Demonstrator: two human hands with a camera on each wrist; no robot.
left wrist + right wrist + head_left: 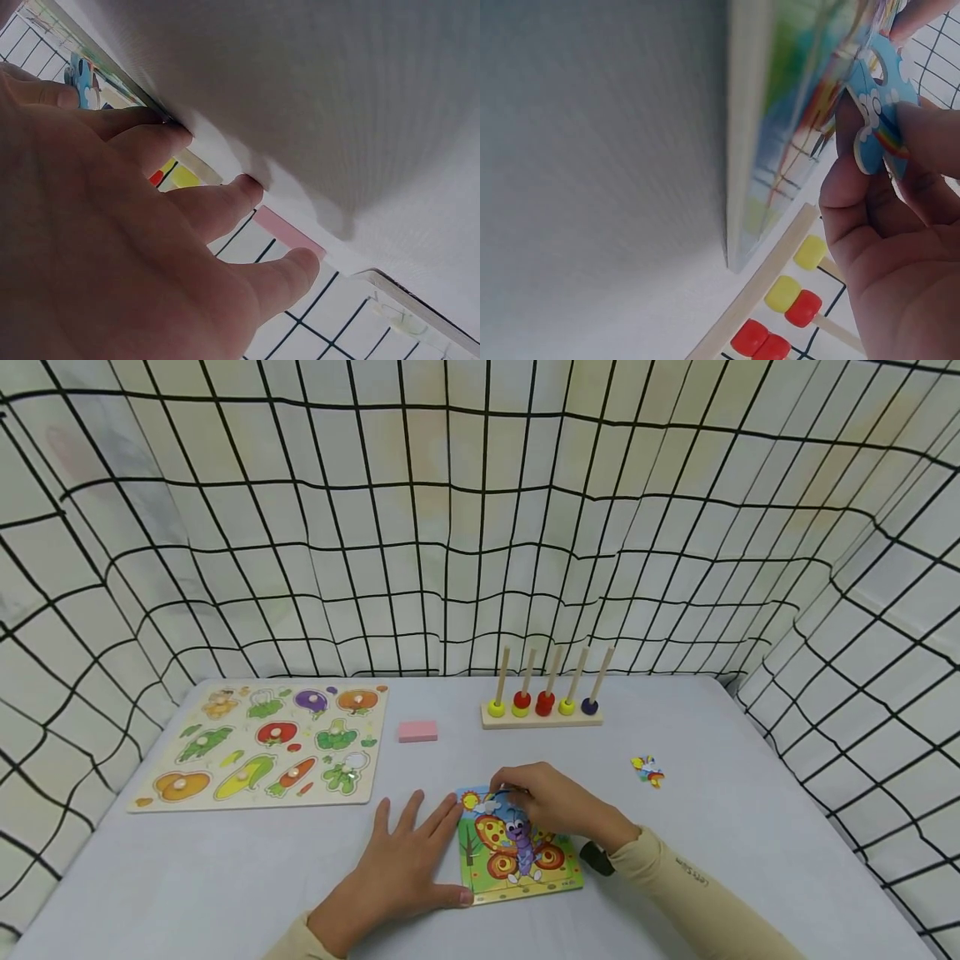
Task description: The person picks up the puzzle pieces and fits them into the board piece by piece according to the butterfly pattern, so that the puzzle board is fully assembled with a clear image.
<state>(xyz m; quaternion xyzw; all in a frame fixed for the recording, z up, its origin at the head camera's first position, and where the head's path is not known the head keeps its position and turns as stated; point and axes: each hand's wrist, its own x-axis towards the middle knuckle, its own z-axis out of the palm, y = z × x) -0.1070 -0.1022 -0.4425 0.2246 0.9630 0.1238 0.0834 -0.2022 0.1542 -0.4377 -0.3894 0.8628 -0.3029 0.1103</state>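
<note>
A butterfly jigsaw puzzle board (491, 889) lies slightly turned on the table in the head view. My right hand (562, 802) is over its upper right part, pinching a blue puzzle piece (881, 112) with a rainbow on it between thumb and fingers. In the right wrist view the piece is tilted up, its edge close against the board's face. My left hand (408, 864) rests with fingers spread at the board's left side, thumb on the lower left corner and index fingertip at the upper left edge. The right hand hides the board's upper right corner.
Another small puzzle piece (648, 771) lies to the right. Behind are a pink block (417, 732) and a peg abacus (542, 721) with coloured beads. A vegetable peg puzzle (225, 760) lies at the left. Black netting (480, 518) surrounds the table's back and sides.
</note>
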